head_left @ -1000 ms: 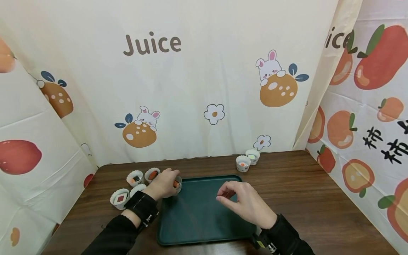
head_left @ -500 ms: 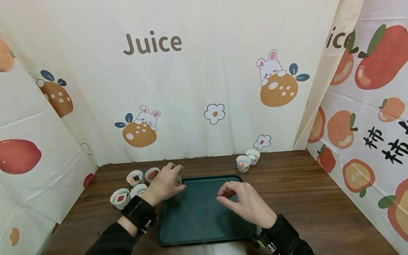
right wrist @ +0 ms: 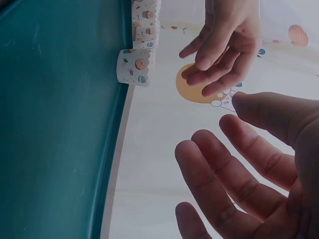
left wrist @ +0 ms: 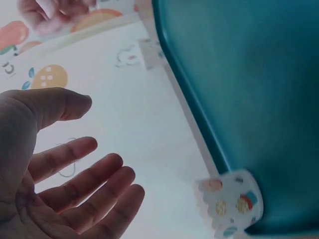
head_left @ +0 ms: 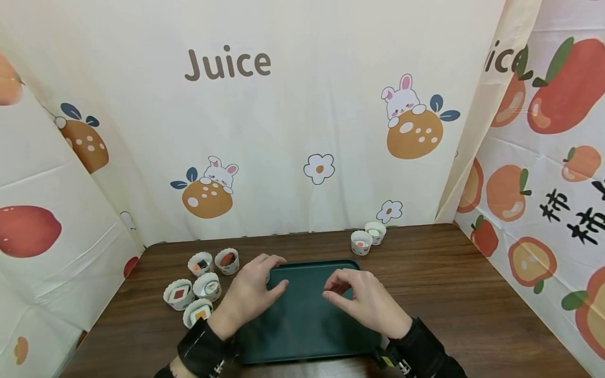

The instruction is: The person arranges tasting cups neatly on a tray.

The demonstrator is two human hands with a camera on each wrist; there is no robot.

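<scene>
My left hand (head_left: 252, 294) is above the left part of the dark green tray (head_left: 307, 320), thumb and fingers spread and holding nothing. Behind it, at the tray's far left corner, a patterned paper baking cup (left wrist: 239, 204) is almost hidden in the head view; both wrist views show it. Over the tray's right side hovers my right hand (head_left: 366, 302), its fingers loosely bent around nothing. Nearest to the left hand on the table are several scalloped cups, among them one with an orange-topped sushi piece (head_left: 228, 260) and one with a yellow-centred piece (head_left: 201, 313).
More cups stand left of the tray: one with a red-centred piece (head_left: 179, 294), one with a black-and-orange piece (head_left: 200, 264) and a pale one (head_left: 207, 286). Two cups (head_left: 361, 242) sit at the table's back right. A printed curtain (head_left: 283, 131) rises behind the brown table (head_left: 454, 294).
My left hand has let go of the cup at the tray's far left corner and moved right and nearer, its fingers spreading. More cups on the left have come into sight. The right hand stays still.
</scene>
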